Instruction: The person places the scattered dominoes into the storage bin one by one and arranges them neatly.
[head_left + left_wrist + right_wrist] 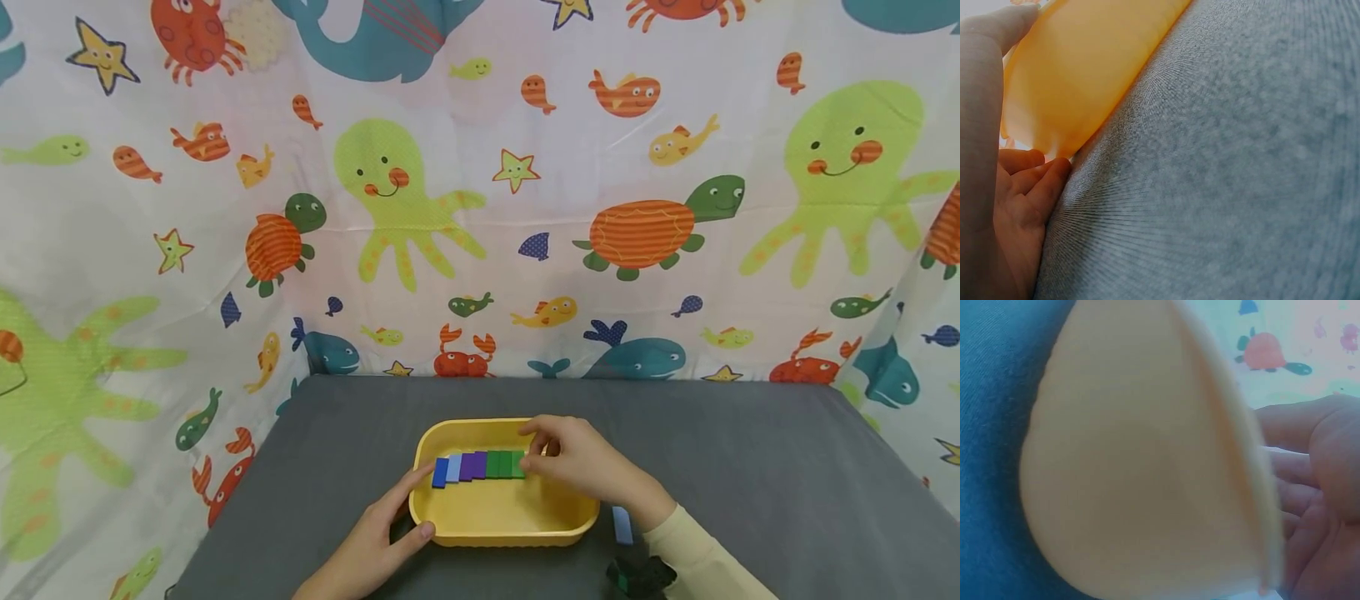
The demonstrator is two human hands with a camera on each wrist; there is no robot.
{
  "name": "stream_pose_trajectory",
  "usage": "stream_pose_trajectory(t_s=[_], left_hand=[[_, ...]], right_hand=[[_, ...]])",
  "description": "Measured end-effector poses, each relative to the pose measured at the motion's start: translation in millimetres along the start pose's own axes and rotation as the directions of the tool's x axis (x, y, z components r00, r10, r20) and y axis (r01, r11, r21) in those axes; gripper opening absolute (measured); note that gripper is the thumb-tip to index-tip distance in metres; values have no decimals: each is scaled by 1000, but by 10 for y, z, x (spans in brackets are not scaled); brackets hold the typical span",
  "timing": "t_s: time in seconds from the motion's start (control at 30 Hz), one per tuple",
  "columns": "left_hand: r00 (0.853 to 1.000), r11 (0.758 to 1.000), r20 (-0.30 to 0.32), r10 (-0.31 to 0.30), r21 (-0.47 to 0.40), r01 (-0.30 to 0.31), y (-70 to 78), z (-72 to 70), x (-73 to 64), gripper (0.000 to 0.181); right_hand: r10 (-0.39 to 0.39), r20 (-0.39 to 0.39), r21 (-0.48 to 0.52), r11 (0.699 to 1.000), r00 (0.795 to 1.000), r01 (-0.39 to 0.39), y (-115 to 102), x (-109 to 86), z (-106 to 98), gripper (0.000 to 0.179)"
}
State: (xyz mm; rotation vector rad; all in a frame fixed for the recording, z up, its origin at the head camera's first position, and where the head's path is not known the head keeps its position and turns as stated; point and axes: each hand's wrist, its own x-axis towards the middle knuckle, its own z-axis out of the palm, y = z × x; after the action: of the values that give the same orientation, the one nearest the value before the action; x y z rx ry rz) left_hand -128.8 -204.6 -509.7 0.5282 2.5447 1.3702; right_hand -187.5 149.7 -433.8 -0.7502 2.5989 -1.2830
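A yellow tray (495,533) sits on the grey table. Inside it, a row of flat coloured tiles runs left to right: a dark blue tile (440,473), a light blue tile (453,468), purple tiles (473,466) and several green tiles (505,464). My left hand (382,525) grips the tray's near left corner, thumb at the front and fingers along the side. Over the tray's right part is my right hand (577,458); its thumb is at the last green tile, and the index finger stands apart from it. The right wrist view hides the tiles behind the tray wall (1135,456).
Another light blue tile (622,526) lies on the table just right of the tray. A dark object (641,575) shows beside the right sleeve (701,558). Behind the table hangs a sea-animal curtain (465,250), which also covers the sides.
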Motion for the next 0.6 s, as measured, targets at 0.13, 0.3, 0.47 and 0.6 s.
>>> stream_pose_trajectory(t_s=[0.13,0.3,0.47,0.6], left_hand=[[1000,1000,-3,6,6,-6,10,-2,-1,68],[1000,1000,-3,3,3,-3,10,-2,5,68],[1000,1000,-7,3,7,-3,11,4,-1,68],[1000,1000,-2,20,6,-20,15,-3,-8,68]], right_hand=[[-15,-39,29,999,999,16,-33,-57,-79,35],[-1,-71,28,1000,997,3,-61,-106,-137,33],[7,-77,15,1000,997,-6,-68,-160,-190,35],[18,-91,12,1000,996,-17,-65,-212,-249,35]])
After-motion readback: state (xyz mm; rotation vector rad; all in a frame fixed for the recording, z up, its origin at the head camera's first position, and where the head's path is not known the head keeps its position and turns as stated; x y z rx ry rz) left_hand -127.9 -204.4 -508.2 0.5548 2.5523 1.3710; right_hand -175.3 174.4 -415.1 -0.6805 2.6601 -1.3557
